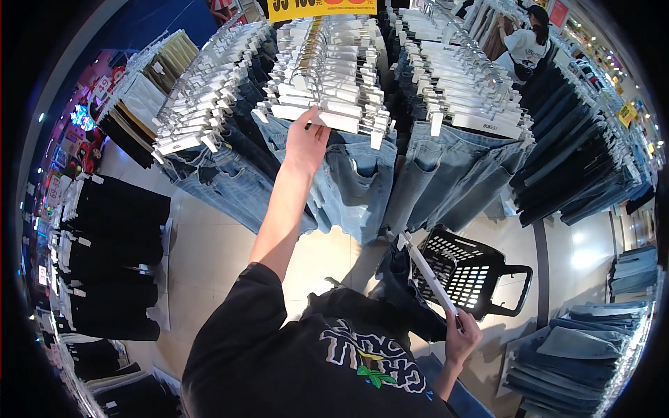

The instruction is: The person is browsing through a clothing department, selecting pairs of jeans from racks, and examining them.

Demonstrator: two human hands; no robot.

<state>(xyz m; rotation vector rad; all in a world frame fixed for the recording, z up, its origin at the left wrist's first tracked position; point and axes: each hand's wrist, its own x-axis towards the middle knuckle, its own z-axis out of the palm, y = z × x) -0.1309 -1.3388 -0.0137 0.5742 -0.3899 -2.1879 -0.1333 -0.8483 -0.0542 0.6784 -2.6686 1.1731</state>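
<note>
In the middle, my left hand (304,145) reaches forward and grips the front white clip hanger (341,122) on the centre rack. Light-blue jeans (358,183) hang from the clips there, below my fingers. My right hand (463,334) is low on the right, closed around one end of another white clip hanger (429,276). Dark denim trousers (393,274) hang from that hanger, close to my body, and their lower part is partly hidden. Just beyond it, a black slatted shopping basket (465,269) with a handle is at floor level.
Racks of jeans stand left (209,167) and right (444,162) of the centre one. Black garments (117,251) hang at far left; folded jeans (575,360) lie at lower right. A yellow price sign (323,9) is overhead. Another person (528,49) handles clothes at back right.
</note>
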